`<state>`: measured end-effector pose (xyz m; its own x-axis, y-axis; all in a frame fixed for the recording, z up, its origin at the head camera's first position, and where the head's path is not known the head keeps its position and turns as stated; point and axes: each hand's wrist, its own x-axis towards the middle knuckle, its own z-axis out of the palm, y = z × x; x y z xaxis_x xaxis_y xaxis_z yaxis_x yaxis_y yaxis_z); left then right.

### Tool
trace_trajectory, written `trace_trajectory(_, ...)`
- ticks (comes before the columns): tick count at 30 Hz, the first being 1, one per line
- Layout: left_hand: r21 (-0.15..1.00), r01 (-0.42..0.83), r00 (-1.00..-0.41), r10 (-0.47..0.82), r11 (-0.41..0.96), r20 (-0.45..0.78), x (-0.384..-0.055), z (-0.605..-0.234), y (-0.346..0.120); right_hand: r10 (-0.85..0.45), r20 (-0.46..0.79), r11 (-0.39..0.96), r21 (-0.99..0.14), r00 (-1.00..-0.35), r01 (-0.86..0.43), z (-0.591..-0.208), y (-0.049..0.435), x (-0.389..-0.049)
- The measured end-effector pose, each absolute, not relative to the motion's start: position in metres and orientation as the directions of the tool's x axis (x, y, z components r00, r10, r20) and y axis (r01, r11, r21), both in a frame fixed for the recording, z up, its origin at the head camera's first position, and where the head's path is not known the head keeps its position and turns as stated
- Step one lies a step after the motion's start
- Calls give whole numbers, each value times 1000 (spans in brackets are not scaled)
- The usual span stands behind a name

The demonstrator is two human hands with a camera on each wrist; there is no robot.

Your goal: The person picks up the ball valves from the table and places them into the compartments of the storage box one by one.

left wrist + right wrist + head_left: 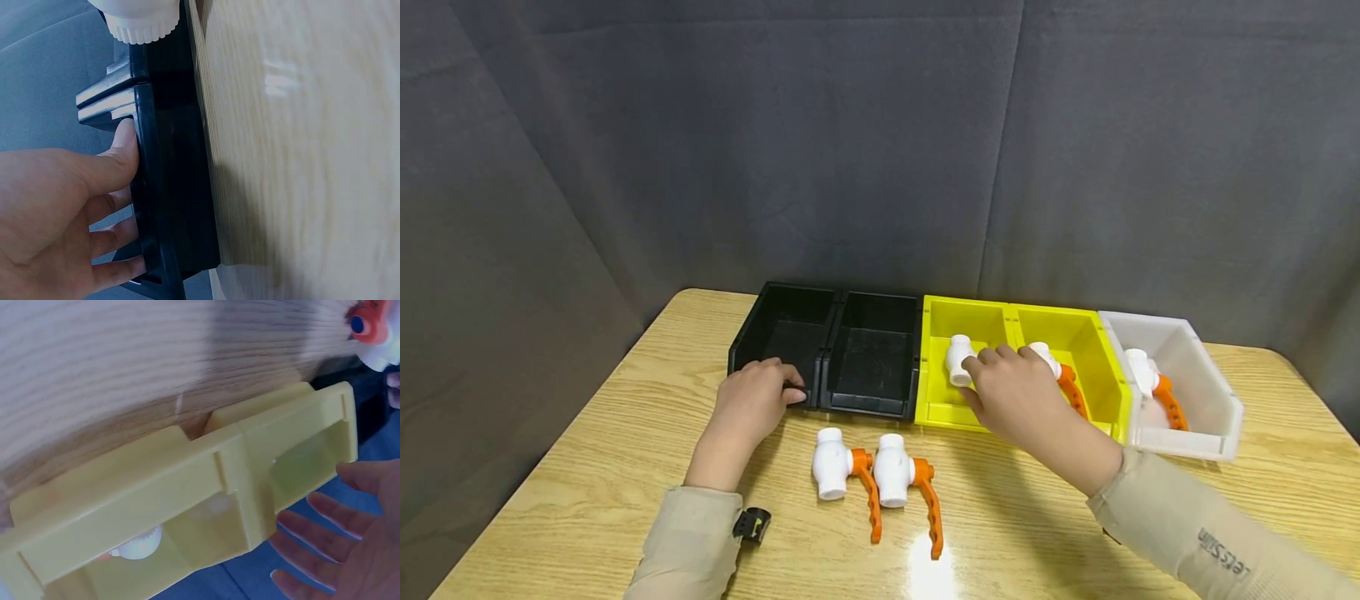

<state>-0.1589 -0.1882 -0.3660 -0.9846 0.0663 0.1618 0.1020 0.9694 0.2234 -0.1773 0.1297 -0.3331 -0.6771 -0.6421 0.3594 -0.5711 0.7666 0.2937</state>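
My left hand (756, 400) rests on the front rim of the left black bin (790, 337); in the left wrist view, the thumb and fingertips touch that rim. Over the left yellow bin (951, 415), my right hand (1018, 396) is spread with nothing in its grasp, as the right wrist view shows. Just beyond its thumb, a white ball valve (958, 360) lies in that bin, its handle hidden behind the hand. Two more ball valves lie side by side on the table, the left valve (831, 465) and the right valve (893, 472), orange handles pointing toward me.
A second black bin (872, 358) stands between the left black bin and the yellow ones. The right yellow bin (1060, 325) holds a ball valve (1043, 354). At the row's right end, a white bin (1217, 367) holds another valve (1141, 371). A grey curtain (880, 150) hangs behind.
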Motion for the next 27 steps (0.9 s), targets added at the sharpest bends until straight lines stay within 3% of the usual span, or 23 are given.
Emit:
trace_trajectory(8,223,94,-986,59,970,159,-159,-367,-189,-599,430,792,197,-675,-577,-327,140,-159)
trace_trajectory(27,216,88,-986,54,972,157,-159,-366,-187,-487,171,861,-69,-856,-504,-300,167,-128)
